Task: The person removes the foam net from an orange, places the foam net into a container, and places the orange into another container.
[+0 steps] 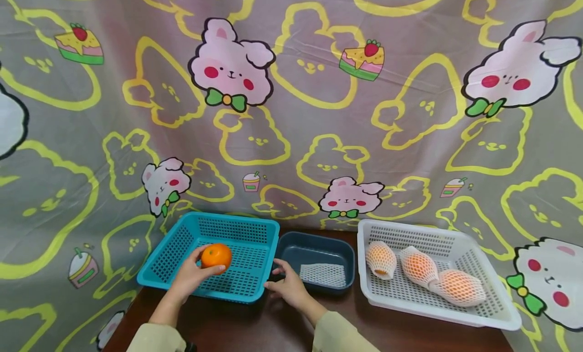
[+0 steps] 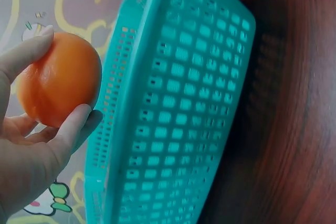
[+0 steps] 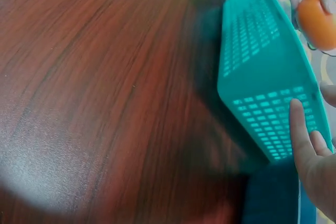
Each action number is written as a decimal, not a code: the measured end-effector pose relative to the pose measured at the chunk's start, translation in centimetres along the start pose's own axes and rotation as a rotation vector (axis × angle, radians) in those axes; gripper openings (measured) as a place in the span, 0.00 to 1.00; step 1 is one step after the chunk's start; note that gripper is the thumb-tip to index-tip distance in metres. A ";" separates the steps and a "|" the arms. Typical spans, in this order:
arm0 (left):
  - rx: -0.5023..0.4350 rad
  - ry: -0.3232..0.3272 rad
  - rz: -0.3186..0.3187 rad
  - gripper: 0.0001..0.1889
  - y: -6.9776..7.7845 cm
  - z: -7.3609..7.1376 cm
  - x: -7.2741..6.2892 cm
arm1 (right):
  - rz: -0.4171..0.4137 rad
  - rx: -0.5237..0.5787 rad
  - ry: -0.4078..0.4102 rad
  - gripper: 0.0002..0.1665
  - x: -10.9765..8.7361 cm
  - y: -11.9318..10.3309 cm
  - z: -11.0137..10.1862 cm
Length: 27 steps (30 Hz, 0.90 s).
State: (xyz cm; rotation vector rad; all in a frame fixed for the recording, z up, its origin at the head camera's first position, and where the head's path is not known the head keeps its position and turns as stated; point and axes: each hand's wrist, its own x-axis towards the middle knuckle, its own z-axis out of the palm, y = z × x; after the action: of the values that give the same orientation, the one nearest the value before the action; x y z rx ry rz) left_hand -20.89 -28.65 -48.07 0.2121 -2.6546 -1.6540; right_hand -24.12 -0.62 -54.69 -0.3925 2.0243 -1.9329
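My left hand [image 1: 193, 273] grips an orange [image 1: 216, 258], thumb on one side and fingers on the other, over the teal basket [image 1: 207, 293]. In the left wrist view the orange [image 2: 65, 80] shows bare, smooth skin beside the basket's rim. My right hand [image 1: 289, 286] is at the right end of the teal basket, between it and the navy tray [image 1: 314, 235]. Its fingers are loosely spread, with fingertips right at the basket's perforated wall [image 3: 270, 111], and nothing shows in its grasp. An empty white foam net [image 1: 323, 274] lies flat in the navy tray.
On the right stands a white basket [image 1: 423, 311] with several fruits in foam nets, among them a netted fruit [image 1: 419, 266]. The containers sit on a dark wooden table [image 1: 291, 324]. A patterned curtain [image 1: 296, 114] hangs close behind them.
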 end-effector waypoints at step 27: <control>0.290 0.003 -0.027 0.46 -3.3 -2.6 3.3 | 0.147 0.013 -0.044 0.52 1.3 -2.1 1.8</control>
State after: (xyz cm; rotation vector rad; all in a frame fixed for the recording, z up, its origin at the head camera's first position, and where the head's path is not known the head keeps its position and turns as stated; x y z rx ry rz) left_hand -23.63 -32.76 -50.06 0.2514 -2.8919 -1.2649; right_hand -24.61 -2.91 -52.68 -0.2720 1.9545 -1.8319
